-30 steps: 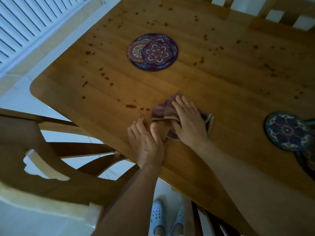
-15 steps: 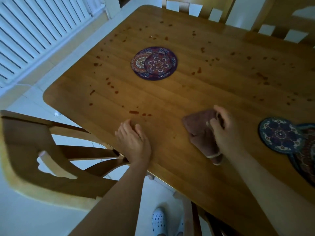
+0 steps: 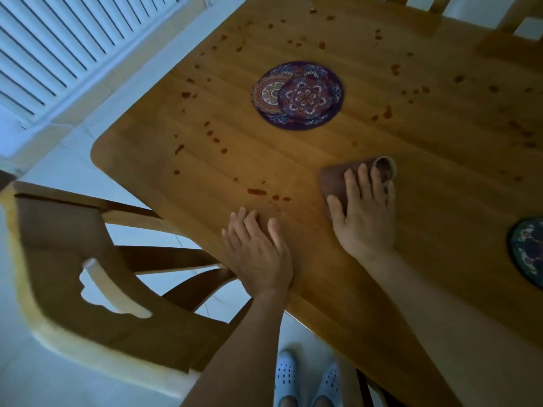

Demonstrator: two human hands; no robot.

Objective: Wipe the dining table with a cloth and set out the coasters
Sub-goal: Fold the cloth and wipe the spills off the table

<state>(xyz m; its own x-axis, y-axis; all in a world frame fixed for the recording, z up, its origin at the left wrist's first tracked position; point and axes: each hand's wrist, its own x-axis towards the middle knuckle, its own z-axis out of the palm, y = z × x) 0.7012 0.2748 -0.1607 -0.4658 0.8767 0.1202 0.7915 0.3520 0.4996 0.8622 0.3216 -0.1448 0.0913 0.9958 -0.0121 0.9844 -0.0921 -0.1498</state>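
A wooden dining table (image 3: 440, 136) is speckled with dark reddish spots. My right hand (image 3: 363, 212) lies flat on a folded brownish cloth (image 3: 335, 179) and presses it to the tabletop near the front edge. My left hand (image 3: 260, 254) rests palm down on the table edge, holding nothing. Beyond the hands, a small stack of round patterned coasters (image 3: 298, 95) lies on the table. Another blue patterned coaster (image 3: 527, 254) shows at the right border, partly cut off.
A wooden chair (image 3: 88, 274) stands close to the table's left corner. A white radiator (image 3: 58, 45) lines the wall at upper left. More chair backs (image 3: 499, 13) stand at the far side. My feet in white shoes (image 3: 305, 380) are below the table edge.
My right hand has gone from gripping the cloth to lying flat on it with fingers spread, a little farther onto the table. My left hand stays at the edge.
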